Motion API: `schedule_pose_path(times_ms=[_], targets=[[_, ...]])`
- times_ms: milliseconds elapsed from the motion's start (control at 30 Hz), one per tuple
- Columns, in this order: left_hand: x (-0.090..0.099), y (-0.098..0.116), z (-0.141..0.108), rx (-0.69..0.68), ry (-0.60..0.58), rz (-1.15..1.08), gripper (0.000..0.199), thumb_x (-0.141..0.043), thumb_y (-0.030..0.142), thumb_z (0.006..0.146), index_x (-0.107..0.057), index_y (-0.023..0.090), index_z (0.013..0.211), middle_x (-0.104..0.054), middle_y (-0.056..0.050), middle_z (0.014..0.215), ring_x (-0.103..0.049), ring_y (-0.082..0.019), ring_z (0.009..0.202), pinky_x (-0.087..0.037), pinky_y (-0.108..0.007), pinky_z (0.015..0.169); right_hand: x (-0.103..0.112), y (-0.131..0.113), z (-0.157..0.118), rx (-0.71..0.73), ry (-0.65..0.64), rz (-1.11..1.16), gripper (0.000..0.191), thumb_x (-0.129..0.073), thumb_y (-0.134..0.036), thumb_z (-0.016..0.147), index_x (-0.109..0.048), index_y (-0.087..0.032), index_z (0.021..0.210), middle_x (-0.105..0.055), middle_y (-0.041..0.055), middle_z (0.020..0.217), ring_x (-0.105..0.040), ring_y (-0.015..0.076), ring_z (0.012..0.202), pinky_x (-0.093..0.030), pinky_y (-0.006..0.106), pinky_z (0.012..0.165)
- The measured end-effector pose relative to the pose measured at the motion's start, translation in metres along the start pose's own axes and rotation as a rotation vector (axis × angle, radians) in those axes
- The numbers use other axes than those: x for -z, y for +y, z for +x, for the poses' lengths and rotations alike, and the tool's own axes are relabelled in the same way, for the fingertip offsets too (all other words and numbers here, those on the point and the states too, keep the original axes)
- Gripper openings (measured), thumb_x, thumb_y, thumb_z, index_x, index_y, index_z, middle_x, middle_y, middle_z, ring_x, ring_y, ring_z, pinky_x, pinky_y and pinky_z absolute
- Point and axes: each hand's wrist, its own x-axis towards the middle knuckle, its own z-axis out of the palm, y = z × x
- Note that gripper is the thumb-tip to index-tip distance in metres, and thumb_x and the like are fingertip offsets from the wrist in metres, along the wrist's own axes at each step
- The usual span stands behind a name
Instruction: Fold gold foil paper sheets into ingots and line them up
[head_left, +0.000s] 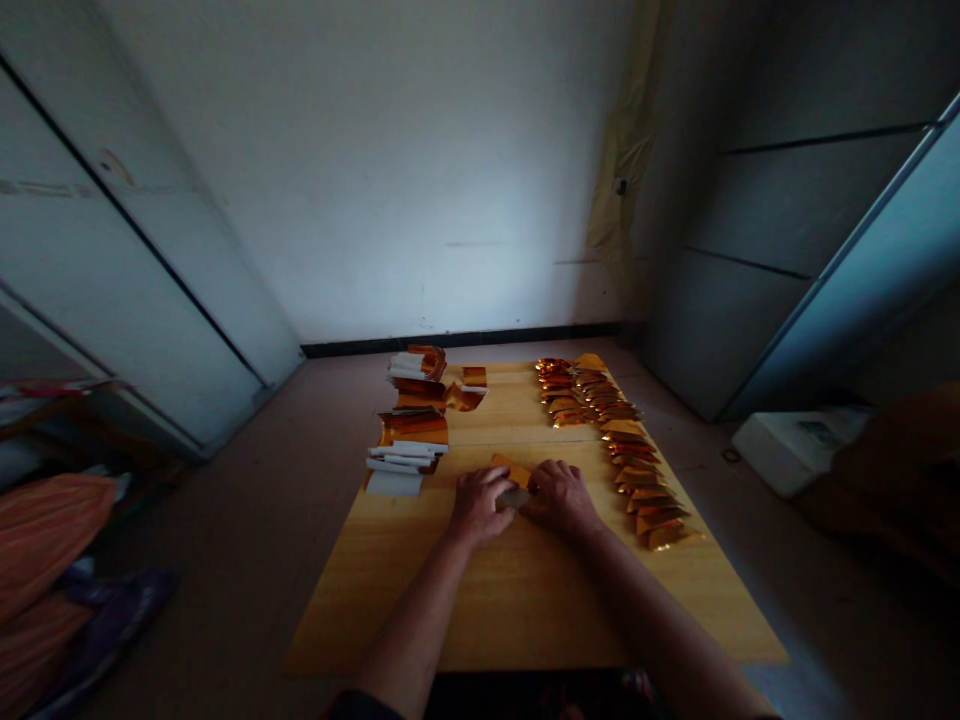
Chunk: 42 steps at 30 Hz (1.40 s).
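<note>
Near the middle of the wooden table, both hands are on one sheet of gold foil paper, partly folded, with a duller side showing between them. My left hand closes its fingers on the sheet's left side. From the other side, my right hand has bent fingers gripping the right edge. The fingers cover much of the sheet, so its full shape is hidden. To the left lie stacks of gold paper with white backs. Rows of folded gold foil pieces overlap along the right.
The wooden table stands before a pale wall. A grey cabinet rises at the right, with a white box on the floor beside it. Orange cloth lies at the left.
</note>
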Motion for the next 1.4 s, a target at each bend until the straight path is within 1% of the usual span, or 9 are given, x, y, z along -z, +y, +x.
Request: schedule_pose_path(times_ms=[133, 367, 433, 567, 733, 900, 1000, 1167, 1400], targets=[[0.001, 0.0, 0.0, -0.001, -0.001, -0.008, 0.036, -0.065, 0.022, 0.068, -0.067, 0.029, 0.103, -0.057, -0.002, 0.129, -0.05, -0.024, 0.118, -0.033, -0.045, 0.102, -0.002, -0.001, 0.002, -0.022, 0.011, -0.013, 0.018, -0.065, -0.04, 0.08, -0.064, -0.022, 0.086, -0.061, 0.0046, 0.096, -0.051, 0.0191, 0.092, -0.029, 0.03, 0.078], [-0.002, 0.002, 0.001, 0.02, 0.048, -0.042, 0.023, -0.057, 0.02, 0.079, -0.07, 0.029, 0.095, -0.061, -0.001, 0.124, -0.054, -0.02, 0.115, -0.035, -0.042, 0.1, -0.007, 0.008, 0.0, 0.044, 0.04, 0.05, 0.021, -0.068, -0.039, 0.078, -0.065, -0.024, 0.093, -0.062, 0.0038, 0.1, -0.051, 0.0187, 0.094, -0.029, 0.031, 0.082], [-0.003, 0.002, 0.001, 0.013, 0.055, -0.045, 0.023, -0.057, 0.02, 0.079, -0.07, 0.029, 0.095, -0.061, -0.002, 0.124, -0.054, -0.02, 0.114, -0.035, -0.041, 0.101, -0.008, 0.009, -0.001, 0.071, 0.051, 0.065, 0.019, -0.068, -0.035, 0.077, -0.066, -0.025, 0.094, -0.062, 0.0033, 0.101, -0.051, 0.0188, 0.096, -0.029, 0.032, 0.083], [-0.001, 0.002, -0.001, 0.014, 0.052, -0.062, 0.025, -0.06, 0.018, 0.074, -0.069, 0.027, 0.096, -0.06, -0.003, 0.127, -0.054, -0.022, 0.116, -0.035, -0.041, 0.101, -0.011, 0.011, -0.002, 0.092, 0.073, 0.072, 0.009, -0.063, -0.031, 0.082, -0.069, -0.027, 0.089, -0.063, 0.003, 0.1, -0.051, 0.0183, 0.096, -0.028, 0.032, 0.083], [-0.001, 0.0, -0.002, 0.018, 0.059, -0.078, 0.024, -0.059, 0.013, 0.07, -0.066, 0.024, 0.091, -0.059, -0.004, 0.128, -0.053, -0.022, 0.118, -0.034, -0.043, 0.101, -0.013, 0.013, 0.0, 0.1, 0.079, 0.078, 0.017, -0.055, -0.035, 0.089, -0.07, -0.027, 0.087, -0.064, 0.0041, 0.099, -0.051, 0.0185, 0.094, -0.028, 0.033, 0.082], [-0.001, 0.003, 0.0, 0.032, 0.091, -0.104, 0.012, -0.056, 0.016, 0.077, -0.065, 0.022, 0.083, -0.062, -0.005, 0.124, -0.056, -0.019, 0.114, -0.036, -0.04, 0.099, -0.01, 0.007, 0.003, 0.044, 0.061, 0.067, 0.022, -0.051, -0.036, 0.091, -0.07, -0.026, 0.085, -0.064, 0.0032, 0.096, -0.051, 0.0175, 0.094, -0.027, 0.032, 0.082], [0.0, 0.005, 0.001, 0.049, 0.096, -0.106, 0.01, -0.055, 0.018, 0.081, -0.064, 0.022, 0.083, -0.063, -0.005, 0.122, -0.057, -0.019, 0.112, -0.038, -0.04, 0.098, -0.01, 0.002, 0.006, -0.005, 0.053, 0.039, 0.021, -0.052, -0.035, 0.09, -0.068, -0.024, 0.083, -0.064, 0.0026, 0.094, -0.052, 0.0169, 0.093, -0.027, 0.031, 0.081], [-0.005, 0.001, 0.003, 0.018, 0.127, -0.097, 0.011, -0.056, 0.013, 0.08, -0.063, 0.021, 0.081, -0.064, -0.006, 0.119, -0.059, -0.019, 0.109, -0.042, -0.037, 0.095, -0.012, -0.004, 0.01, -0.092, 0.041, -0.011, 0.018, -0.056, -0.035, 0.087, -0.066, -0.022, 0.079, -0.064, 0.0035, 0.092, -0.052, 0.0177, 0.09, -0.026, 0.031, 0.079], [-0.01, -0.001, 0.003, -0.021, 0.159, -0.089, 0.01, -0.057, 0.011, 0.077, -0.059, 0.02, 0.08, -0.065, -0.006, 0.116, -0.06, -0.019, 0.107, -0.044, -0.035, 0.094, -0.017, -0.007, 0.012, -0.128, 0.062, -0.028, 0.015, -0.057, -0.031, 0.084, -0.064, -0.021, 0.077, -0.063, 0.0033, 0.089, -0.051, 0.0182, 0.089, -0.025, 0.031, 0.077]])
